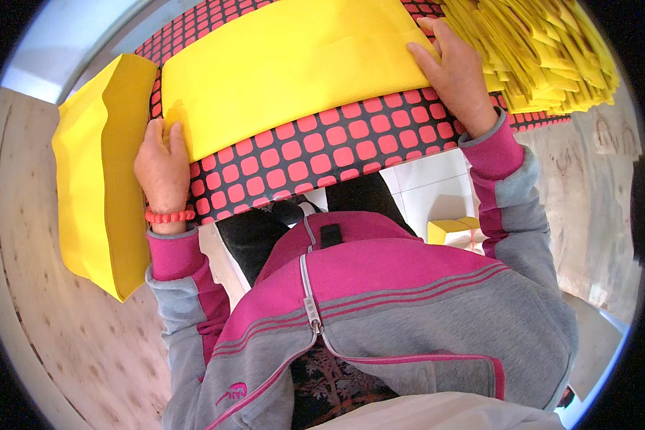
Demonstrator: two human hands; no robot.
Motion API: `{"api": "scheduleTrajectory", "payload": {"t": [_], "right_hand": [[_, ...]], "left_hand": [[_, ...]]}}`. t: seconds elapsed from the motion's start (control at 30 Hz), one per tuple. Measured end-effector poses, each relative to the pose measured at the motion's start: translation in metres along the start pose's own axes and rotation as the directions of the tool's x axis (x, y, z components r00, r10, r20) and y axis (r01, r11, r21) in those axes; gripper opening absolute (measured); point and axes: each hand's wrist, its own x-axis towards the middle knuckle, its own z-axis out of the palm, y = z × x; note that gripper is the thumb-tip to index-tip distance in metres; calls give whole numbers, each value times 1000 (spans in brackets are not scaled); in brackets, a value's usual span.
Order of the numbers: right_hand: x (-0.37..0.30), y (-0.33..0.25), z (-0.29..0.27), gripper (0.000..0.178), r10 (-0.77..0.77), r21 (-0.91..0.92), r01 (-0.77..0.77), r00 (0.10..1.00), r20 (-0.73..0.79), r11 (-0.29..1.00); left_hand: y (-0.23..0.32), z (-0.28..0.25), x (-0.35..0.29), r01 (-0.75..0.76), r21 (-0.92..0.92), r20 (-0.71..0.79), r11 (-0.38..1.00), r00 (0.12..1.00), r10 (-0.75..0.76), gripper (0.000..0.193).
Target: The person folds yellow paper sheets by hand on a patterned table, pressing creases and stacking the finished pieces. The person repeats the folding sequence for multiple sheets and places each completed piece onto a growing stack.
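Here's the yellow sheet point(294, 68), broad and flat across the table point(294, 168), reaching from near its left edge toward the right, a strip of red-and-black cover showing along the near edge. Its far end runs out of view at the top, so its full length can't be told. Down at the sheet's near left corner it's the left hand point(163, 161), thumb laid over the corner; over on the right border, the right hand point(460, 75), thumb on top, fingers at the side. Both are touching, but the undersides are hidden: whether either is pinching, I cannot tell.

Out past the table's left edge, a folded yellow piece point(89, 172) stands close by the left hand, its base hard to read. Crowding the table's right end, a thick yellow pile point(545, 54), cut off above, close beyond the right hand. Below the near edge, a yellow bundle point(451, 231) on white tiles point(433, 179), partly covered by the grey-and-magenta jacket point(423, 301).
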Motion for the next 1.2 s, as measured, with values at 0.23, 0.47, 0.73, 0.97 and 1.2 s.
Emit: {"api": "scheduleTrajectory", "payload": {"t": [0.23,0.47,0.73,0.97,1.2], "right_hand": [[5,0,2,38,5,13,-6,999,38,1000],[4,7,-1,38,226,213,-261,958,176,941],[-5,19,-11,41,222,558,-364,926,307,746],[-4,15,-6,40,265,478,-381,919,292,792],[-4,7,-7,33,131,211,-158,982,134,965]], "left_hand": [[-7,2,2,-34,89,-20,995,999,36,20],[-2,0,-2,48,96,-25,994,999,-45,20],[1,1,0,33,90,-40,995,999,-30,20],[-4,4,-1,4,76,-84,997,996,3,17],[-2,2,2,-42,35,-110,999,993,46,16]]}}
